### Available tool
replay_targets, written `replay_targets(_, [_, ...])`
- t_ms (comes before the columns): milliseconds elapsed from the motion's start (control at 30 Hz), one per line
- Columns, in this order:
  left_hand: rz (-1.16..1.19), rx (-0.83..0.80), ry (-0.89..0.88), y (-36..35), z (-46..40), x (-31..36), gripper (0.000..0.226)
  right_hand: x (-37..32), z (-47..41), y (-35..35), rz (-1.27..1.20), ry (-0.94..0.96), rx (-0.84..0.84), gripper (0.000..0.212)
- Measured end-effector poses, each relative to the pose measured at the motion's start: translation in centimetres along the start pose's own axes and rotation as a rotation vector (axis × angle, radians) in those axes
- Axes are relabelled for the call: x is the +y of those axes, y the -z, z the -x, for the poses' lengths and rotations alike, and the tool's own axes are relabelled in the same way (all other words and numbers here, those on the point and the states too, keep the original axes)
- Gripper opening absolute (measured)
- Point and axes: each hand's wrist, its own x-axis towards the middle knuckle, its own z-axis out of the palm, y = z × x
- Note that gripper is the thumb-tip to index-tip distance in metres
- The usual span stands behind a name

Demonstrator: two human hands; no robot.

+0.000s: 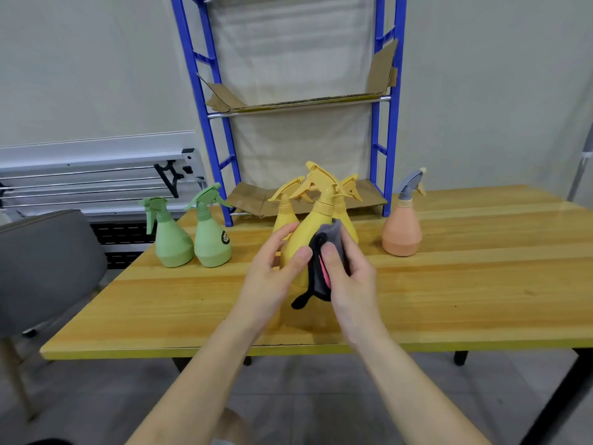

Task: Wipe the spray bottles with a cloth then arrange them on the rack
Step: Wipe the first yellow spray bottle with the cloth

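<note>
Wiping underway: left hand point(276, 268) grips the yellow bottle point(308, 232) before the rack point(205, 101), right hand point(348, 277) clamps the cloth point(324, 252) against it; next, likely shelving it.

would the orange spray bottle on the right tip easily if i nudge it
Probably not: the orange spray bottle has a wide flared base on the flat table. A push high at its narrow neck might rock it. It looks like light plastic, so it may slide.
</note>
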Motion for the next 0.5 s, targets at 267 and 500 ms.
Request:
replay_targets(267, [0.178, -0.164, 0.016, 1.3, 0.9, -0.2, 0.048, -2.4, -1.4, 0.6, -0.057, -0.124, -0.093, 0.028])
replay_targets(500, [0.095, -0.112, 0.012, 0.3, 1.5, -1.1, 0.043, -1.0, -1.1, 1.4, 0.066, -0.126, -0.082, 0.031])
